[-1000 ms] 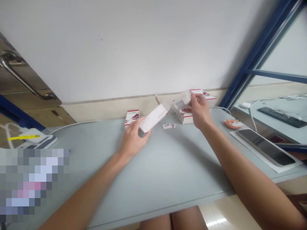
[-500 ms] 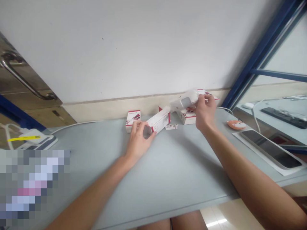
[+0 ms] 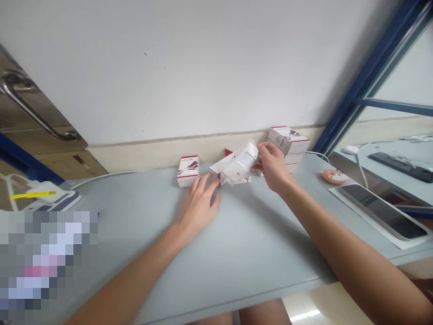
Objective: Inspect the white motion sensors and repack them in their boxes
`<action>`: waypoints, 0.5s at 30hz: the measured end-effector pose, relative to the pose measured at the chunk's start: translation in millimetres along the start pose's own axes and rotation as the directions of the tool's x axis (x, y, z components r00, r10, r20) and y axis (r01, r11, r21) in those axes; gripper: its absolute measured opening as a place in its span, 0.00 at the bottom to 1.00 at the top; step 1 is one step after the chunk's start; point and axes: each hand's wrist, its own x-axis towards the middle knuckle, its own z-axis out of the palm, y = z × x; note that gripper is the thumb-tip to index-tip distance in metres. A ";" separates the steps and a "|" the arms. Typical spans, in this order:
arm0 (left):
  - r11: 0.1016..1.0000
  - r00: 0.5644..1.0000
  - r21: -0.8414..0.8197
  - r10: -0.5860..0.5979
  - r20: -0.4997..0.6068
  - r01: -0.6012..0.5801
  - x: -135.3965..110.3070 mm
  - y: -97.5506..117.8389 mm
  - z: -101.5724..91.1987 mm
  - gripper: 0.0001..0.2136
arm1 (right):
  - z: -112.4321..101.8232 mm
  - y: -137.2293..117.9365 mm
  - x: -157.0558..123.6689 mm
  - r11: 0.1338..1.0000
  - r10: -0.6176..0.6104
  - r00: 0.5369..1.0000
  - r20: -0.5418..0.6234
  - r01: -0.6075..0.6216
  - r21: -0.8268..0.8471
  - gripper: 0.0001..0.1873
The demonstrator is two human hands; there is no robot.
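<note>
My right hand [image 3: 273, 166] grips a white plastic device [image 3: 241, 166], wrapped in clear film, and holds it just above the grey table [image 3: 216, 243]. My left hand [image 3: 199, 205] lies open on the table with fingers stretched out, its tips beside an opened white-and-red box [image 3: 221, 168] that rests behind the device. A small closed white-and-red box [image 3: 187, 170] sits to the left of my left hand. Two stacked boxes of the same kind [image 3: 287, 143] stand by the wall beyond my right hand.
A phone [image 3: 382, 210] lies on white paper at the right, next to a small orange figure [image 3: 329, 176] and a white cable. A white gadget with a yellow strip [image 3: 40, 195] sits at the far left. A blue frame [image 3: 358, 85] rises on the right.
My left hand has let go of the opened box and now lies flat. My right hand has brought the wrapped white device down and leftward, toward the box.
</note>
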 end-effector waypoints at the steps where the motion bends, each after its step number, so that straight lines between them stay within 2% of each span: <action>1: 0.999 0.999 0.022 -0.038 -0.001 0.038 0.2 -1.8 0.3 0.17 | -0.1 -2.0 -0.5 1.000 -0.010 1.000 -0.022 0.010 0.010 0.14; 6: 0.983 0.981 -0.027 -0.182 -0.060 0.181 2.7 -5.3 -1.4 0.19 | -1.4 -6.2 -0.3 0.999 -0.029 0.996 -0.080 0.030 0.014 0.12; 8: 0.969 0.972 -0.152 -0.211 -0.104 0.195 3.7 -2.0 -3.8 0.18 | -0.9 -4.4 -1.0 1.000 -0.013 0.999 -0.051 0.013 0.003 0.12; 10: 0.885 0.961 -0.414 -0.267 -0.071 0.215 4.6 4.2 -6.8 0.19 | 1.0 -2.2 -3.8 1.000 0.015 1.000 0.012 -0.015 0.012 0.12; 11: 0.775 0.957 -0.585 -0.292 0.004 0.239 4.7 8.2 -8.3 0.20 | 2.7 -1.2 -6.3 0.999 0.034 0.998 0.056 -0.035 0.019 0.12; 13: 0.419 0.937 -0.849 -0.270 0.222 0.322 4.0 17.1 -10.5 0.25 | 7.2 0.3 -12.8 0.996 0.082 0.986 0.148 -0.086 0.021 0.13; 14: 0.239 0.921 -0.898 -0.227 0.318 0.369 3.3 21.5 -10.9 0.27 | 9.7 0.9 -16.5 0.994 0.108 0.975 0.193 -0.112 0.008 0.14; 15: 0.104 0.900 -0.904 -0.188 0.392 0.415 2.3 25.3 -11.0 0.27 | 12.1 1.4 -20.1 0.992 0.128 0.963 0.238 -0.128 -0.015 0.15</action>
